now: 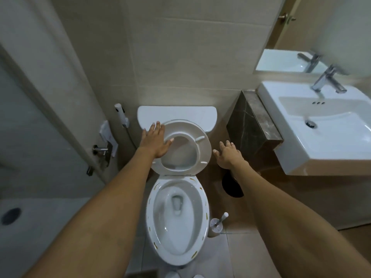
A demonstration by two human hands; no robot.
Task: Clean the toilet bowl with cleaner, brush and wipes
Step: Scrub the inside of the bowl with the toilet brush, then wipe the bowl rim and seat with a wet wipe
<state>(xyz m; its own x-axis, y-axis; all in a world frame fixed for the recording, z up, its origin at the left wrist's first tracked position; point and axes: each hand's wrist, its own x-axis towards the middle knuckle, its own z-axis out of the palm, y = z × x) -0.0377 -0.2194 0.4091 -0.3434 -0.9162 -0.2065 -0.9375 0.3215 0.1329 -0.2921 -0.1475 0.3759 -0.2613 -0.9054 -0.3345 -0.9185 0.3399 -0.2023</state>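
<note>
White ceramic toilet bowl (177, 223) sits mid-frame on the tan floor tiles, long axis running near to far, with floor room on its right where the white toilet brush in its holder (217, 224) stands just beside it. Raised white plastic seat ring (201, 146) leans back toward the tank. Left hand (155, 142) lies flat on the seat's left edge, fingers straight. Right hand (226, 157) hovers to the right, fingers spread, holding nothing.
</note>
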